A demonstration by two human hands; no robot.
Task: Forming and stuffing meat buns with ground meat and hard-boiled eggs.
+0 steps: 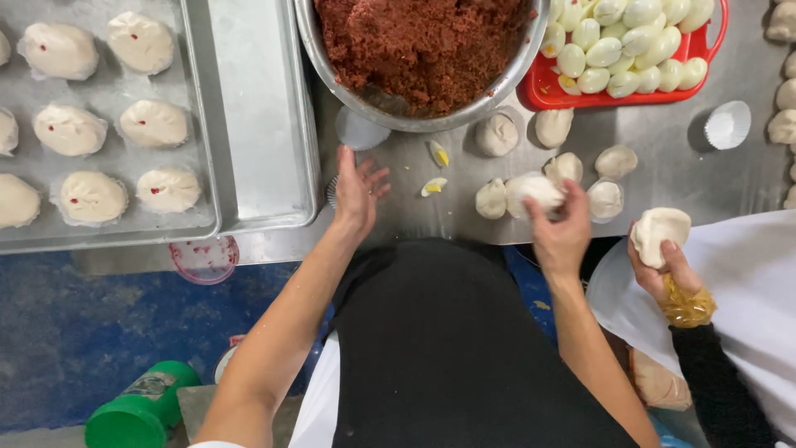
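The right hand (562,232), just right of centre in the frame, has its fingers curled around a dough ball (535,191), lifting it off the steel surface (663,166). The left hand (358,192), left of centre, is spread wide and holds nothing, hovering by a paper cup liner (361,131) under the rim of the big metal bowl (414,120) of reddish-brown filling (423,41).

The way to do this bit well, probably: keep the grip loose so the ball doesn't get squashed or torn, and support it from below, since soft dough sags and sticks.

The ball itself looks pale, smooth and slightly floury, rounded, with the fingers covering its lower right side. About 6 more dough pieces (497,134) sit near it on the surface.

The red tray (547,91) of peeled eggs (630,37) is at the upper right, and finished buns (153,123) with red dots sit on a metal tray (199,124) at the upper left. At the right edge, another person's hand (663,265) holds its own dough piece (660,232).
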